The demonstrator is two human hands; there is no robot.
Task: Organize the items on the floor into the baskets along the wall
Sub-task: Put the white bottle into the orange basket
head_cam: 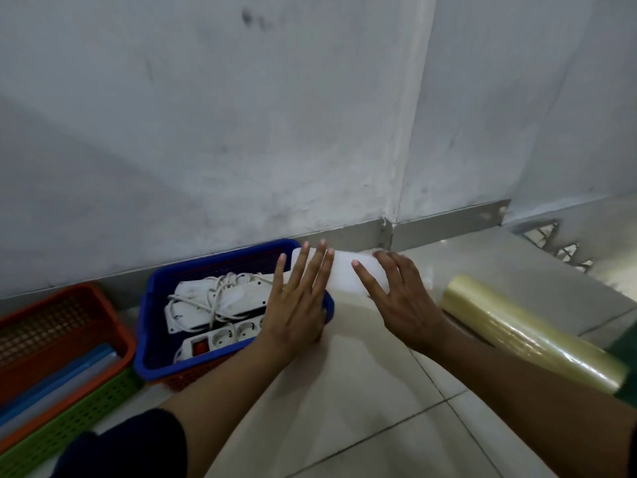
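A white roll [344, 274] lies on the floor by the wall, its left end over the right rim of the blue basket [151, 305]. A pale sheet seems to run from it towards me between my arms. My left hand [300, 305] lies flat on the roll's left part and the basket's corner, fingers spread. Flat on the roll's right part is my right hand [403, 298], fingers also apart. Neither hand is closed around it. The blue basket holds white power strips [213, 305] with coiled cords.
An orange basket [69, 298] at the left holds blue and white rolls [58, 377]. A green basket [79, 419] lies in front of it. Another orange basket [186, 379] shows under the blue one. A yellowish clear film roll [517, 329] lies on the floor to the right.
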